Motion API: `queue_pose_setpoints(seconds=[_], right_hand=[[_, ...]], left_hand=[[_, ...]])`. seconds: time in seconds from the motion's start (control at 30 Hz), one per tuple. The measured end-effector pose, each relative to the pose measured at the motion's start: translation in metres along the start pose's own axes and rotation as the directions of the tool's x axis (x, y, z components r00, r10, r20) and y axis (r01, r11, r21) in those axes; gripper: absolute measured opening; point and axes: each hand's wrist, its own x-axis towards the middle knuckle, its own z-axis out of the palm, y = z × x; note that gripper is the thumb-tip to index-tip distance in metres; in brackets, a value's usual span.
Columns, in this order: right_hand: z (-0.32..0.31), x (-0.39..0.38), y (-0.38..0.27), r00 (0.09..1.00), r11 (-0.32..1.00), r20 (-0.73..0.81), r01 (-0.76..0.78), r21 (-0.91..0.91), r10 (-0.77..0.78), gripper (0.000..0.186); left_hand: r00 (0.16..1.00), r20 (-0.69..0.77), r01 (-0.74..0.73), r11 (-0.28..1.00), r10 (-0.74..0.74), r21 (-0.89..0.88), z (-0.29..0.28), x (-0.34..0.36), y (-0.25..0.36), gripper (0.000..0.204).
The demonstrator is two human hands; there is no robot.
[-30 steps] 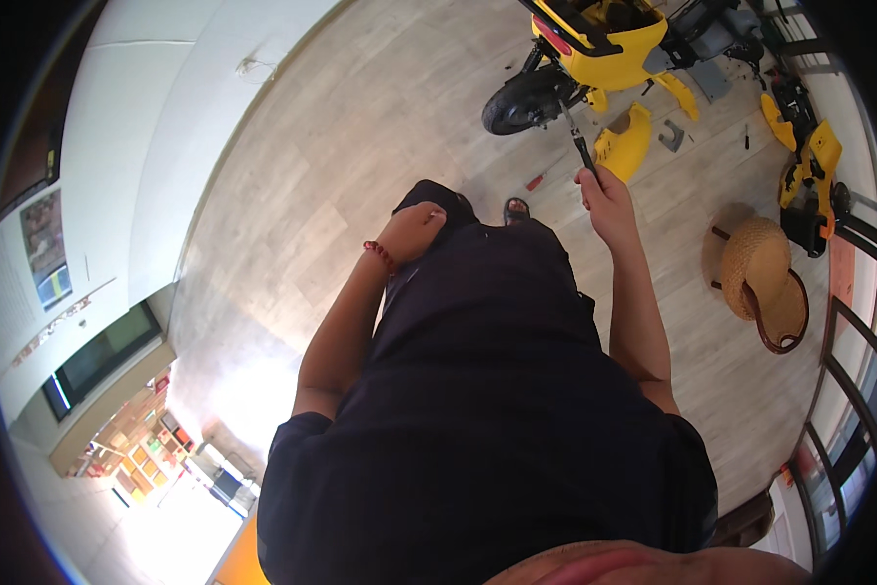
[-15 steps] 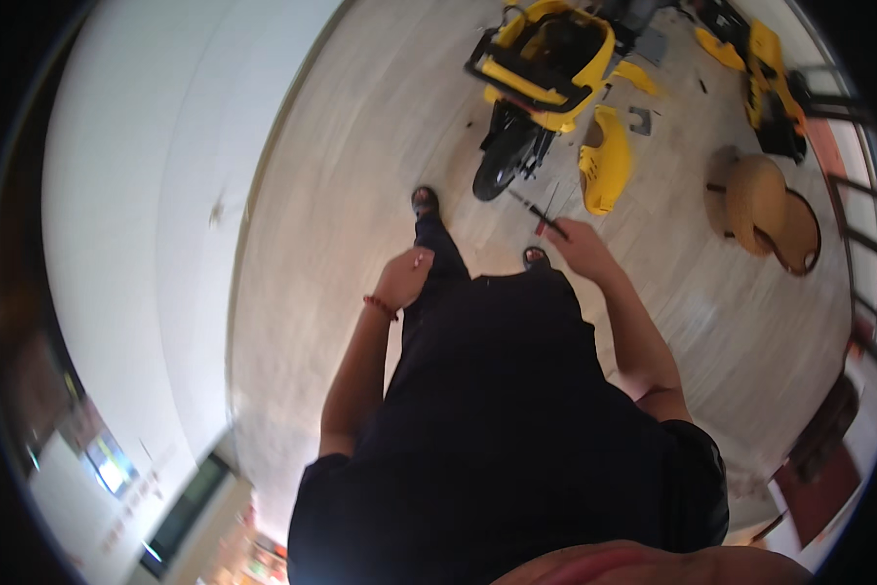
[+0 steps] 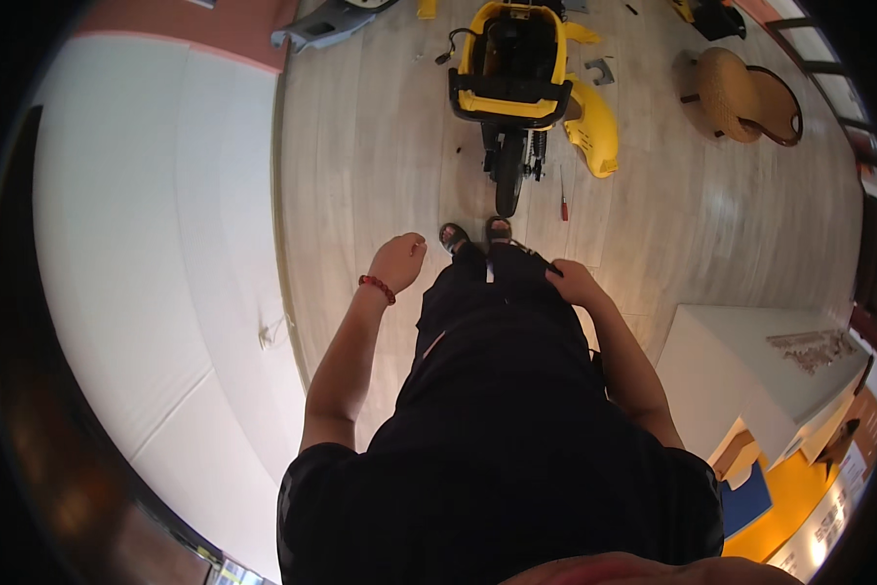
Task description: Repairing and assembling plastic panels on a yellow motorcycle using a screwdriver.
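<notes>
My left hand [image 3: 397,263], with a red bead bracelet at its wrist, hangs before my left hip. Its fingers are curled in, and whatever they may hold is hidden. In front of my right thigh, my right hand [image 3: 575,283] is closed round a slim tool with a black handle [image 3: 554,268]. Its thin shaft points forward and left across my dark trousers; its kind is hard to make out. Beyond my feet stands a yellow scooter [image 3: 516,102] with panels off, its black wheel [image 3: 508,175] towards me. A red-handled screwdriver [image 3: 564,208] lies on the floor right of the wheel.
A loose yellow panel [image 3: 594,132] and a grey bracket [image 3: 602,71] lie right of the scooter. Farther right stands a woven chair [image 3: 731,96]. A white wall [image 3: 214,244] runs along my left; a white counter [image 3: 716,351] is near my right elbow.
My view has turned, so the scooter now stands straight ahead. My feet have come together near the wheel. My right hand has lowered to my thigh with the tool. The counter has come into view.
</notes>
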Motion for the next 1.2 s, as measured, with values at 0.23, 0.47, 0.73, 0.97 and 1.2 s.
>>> queue_pose_setpoints(seconds=[0.23, 0.47, 0.73, 0.97, 1.2], right_hand=[[0.056, 0.014, 0.025, 0.980, 0.980, -0.018, -0.195, 0.040, 0.196, 0.046], [0.073, 0.047, 0.004, 0.959, 0.959, -0.038, -0.281, 0.029, 0.282, 0.052], [0.148, 0.061, -0.062, 0.948, 0.944, -0.070, -0.297, 0.143, 0.309, 0.042], [0.203, -0.013, -0.145, 0.932, 0.811, 0.045, -0.335, 0.479, 0.359, 0.030], [0.270, -0.048, -0.189, 0.940, -0.148, 0.180, -0.142, 0.979, 0.291, 0.021]], left_hand=[[0.987, 0.159, -0.012, 0.993, -0.007, 0.121, 0.025, -0.003, -0.027, 0.031], [0.940, 0.164, 0.231, 0.913, -0.298, 0.336, 0.018, 0.006, -0.100, 0.043], [0.870, 0.434, 0.025, 0.899, -0.235, 0.437, -0.068, 0.059, -0.192, 0.031], [0.583, 0.810, -0.357, 0.916, 0.062, 0.186, -0.169, 0.074, -0.179, 0.027], [0.469, 0.883, -0.441, 0.867, 0.002, 0.233, -0.209, 0.075, -0.164, 0.030]])
